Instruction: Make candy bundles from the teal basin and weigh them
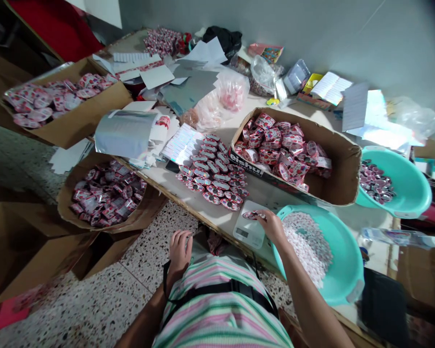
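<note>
My right hand (272, 226) pinches the edge of a small pink-and-white printed container (254, 215) over the platform of a white kitchen scale (249, 238). Whether the container rests fully on the scale, I cannot tell. Fingers loosely stretched, my left hand (180, 247) lies near my lap in front of the table edge and holds nothing. Behind the scale stand rows of stacked, filled containers (213, 174) with the same print. Right beside the scale is a turquoise basin (348, 251), partly filled with small pale pink and white pieces (308, 246).
An open cardboard box (342, 186) of printed containers stands behind the basin. Farther right are a second turquoise basin (415, 186) and a plastic bottle (402, 238). More cardboard boxes with packed containers (108, 193) stand at left. Papers and plastic bags (232, 89) cover the back.
</note>
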A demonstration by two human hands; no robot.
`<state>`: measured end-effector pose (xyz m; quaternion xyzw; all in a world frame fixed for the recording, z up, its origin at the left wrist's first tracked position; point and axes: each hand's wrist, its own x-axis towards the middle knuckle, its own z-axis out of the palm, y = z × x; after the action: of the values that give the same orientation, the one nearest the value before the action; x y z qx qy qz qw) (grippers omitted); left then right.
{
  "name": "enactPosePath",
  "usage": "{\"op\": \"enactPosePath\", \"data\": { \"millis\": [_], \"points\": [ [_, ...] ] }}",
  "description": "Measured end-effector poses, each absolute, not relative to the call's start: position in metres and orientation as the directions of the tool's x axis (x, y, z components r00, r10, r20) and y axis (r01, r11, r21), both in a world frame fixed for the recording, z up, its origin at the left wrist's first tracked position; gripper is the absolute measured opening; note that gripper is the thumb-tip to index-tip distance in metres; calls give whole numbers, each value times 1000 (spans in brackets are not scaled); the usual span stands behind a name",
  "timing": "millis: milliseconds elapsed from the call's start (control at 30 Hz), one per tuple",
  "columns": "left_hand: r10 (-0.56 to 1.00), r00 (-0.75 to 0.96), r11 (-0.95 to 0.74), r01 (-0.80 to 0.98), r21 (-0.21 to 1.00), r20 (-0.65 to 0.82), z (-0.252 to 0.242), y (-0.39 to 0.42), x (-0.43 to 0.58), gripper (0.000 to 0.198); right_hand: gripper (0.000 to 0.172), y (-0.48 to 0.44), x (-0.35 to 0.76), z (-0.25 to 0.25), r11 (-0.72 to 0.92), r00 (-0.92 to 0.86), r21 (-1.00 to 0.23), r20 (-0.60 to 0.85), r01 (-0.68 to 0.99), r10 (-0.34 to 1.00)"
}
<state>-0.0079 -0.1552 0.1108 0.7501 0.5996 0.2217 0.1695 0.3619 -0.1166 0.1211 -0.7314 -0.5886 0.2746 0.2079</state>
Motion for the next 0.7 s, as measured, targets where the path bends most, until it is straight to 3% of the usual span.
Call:
{"op": "enactPosePath", "data": {
  "millis": [200,500,700],
  "points": [
    [974,181,-228,815,533,139,110,-155,-9,20,31,-117,361,126,-227,181,-655,-139,721,974],
    [973,181,-228,817,530,139,113,-154,-10,21,55,-122,372,144,-363,346,-717,-179,595,921],
    [976,184,-220,822,525,120,114,-154,-9,23,59,-123,371,157,-432,381,-748,-256,504,888]
  ]
}}
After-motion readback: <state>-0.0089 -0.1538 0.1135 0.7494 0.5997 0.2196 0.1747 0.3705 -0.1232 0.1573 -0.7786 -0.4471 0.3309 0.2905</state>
